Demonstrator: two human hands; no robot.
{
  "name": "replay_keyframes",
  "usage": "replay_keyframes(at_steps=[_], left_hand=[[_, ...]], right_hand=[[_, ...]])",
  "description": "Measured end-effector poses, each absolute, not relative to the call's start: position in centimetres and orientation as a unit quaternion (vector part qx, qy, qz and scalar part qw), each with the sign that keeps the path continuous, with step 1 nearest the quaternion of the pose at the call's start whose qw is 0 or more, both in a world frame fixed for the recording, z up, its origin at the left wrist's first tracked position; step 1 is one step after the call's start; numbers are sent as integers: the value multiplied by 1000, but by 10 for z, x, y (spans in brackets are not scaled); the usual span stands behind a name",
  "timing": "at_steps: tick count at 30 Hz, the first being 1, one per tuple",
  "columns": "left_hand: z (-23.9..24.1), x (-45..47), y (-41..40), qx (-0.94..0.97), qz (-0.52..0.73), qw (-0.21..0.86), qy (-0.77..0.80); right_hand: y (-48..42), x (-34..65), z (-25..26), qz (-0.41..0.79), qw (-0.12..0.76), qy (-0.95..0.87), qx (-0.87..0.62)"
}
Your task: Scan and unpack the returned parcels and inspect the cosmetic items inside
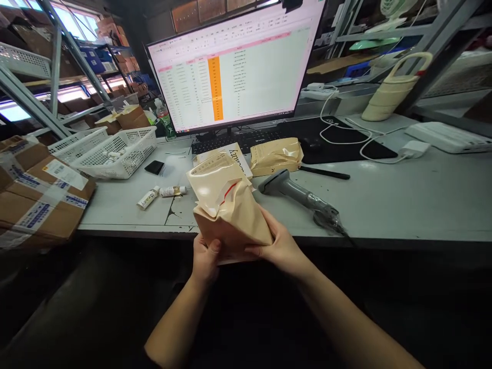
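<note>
Both hands grip a tan paper pouch at the desk's front edge. My left hand is closed on its lower left side, thumb on the near face. My right hand clasps the lower right side. A red strip shows along the pouch's creased top. Behind it lie a glossy cream packet and a white box with black lettering. A second tan pouch rests near the keyboard. To the right of my hands is a grey barcode scanner, its handle end wrapped in plastic.
Two small bottles lie on the desk at left, near a black square item. White baskets and a taped carton stand further left. A monitor fills the back. A white cable loops across the mouse pad.
</note>
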State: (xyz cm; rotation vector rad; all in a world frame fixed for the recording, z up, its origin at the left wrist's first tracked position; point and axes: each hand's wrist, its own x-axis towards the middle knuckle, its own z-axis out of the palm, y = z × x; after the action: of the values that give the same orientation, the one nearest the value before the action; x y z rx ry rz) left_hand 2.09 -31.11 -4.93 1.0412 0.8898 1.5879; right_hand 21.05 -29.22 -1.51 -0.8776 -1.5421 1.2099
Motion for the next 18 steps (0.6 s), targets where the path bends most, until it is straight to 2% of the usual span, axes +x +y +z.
replay_keyframes(at_steps=[4, 6, 12, 15, 18], left_hand=[[-49, 2, -320, 485, 625, 476, 384], [-43, -4, -324, 508, 600, 484, 384], [-31, -4, -337, 515, 614, 486, 350], [-29, -1, -338, 488, 643, 463, 367], [-26, 5, -340, 465, 687, 393, 396]], right_hand=[[-299, 220, -6, 497, 409, -687, -337], [-301, 219, 2, 485, 407, -698, -334], [-311, 198, 13, 373, 368, -779, -346], [-318, 190, 8, 343, 420, -762, -355], [-325, 185, -1, 267, 494, -733, -384]])
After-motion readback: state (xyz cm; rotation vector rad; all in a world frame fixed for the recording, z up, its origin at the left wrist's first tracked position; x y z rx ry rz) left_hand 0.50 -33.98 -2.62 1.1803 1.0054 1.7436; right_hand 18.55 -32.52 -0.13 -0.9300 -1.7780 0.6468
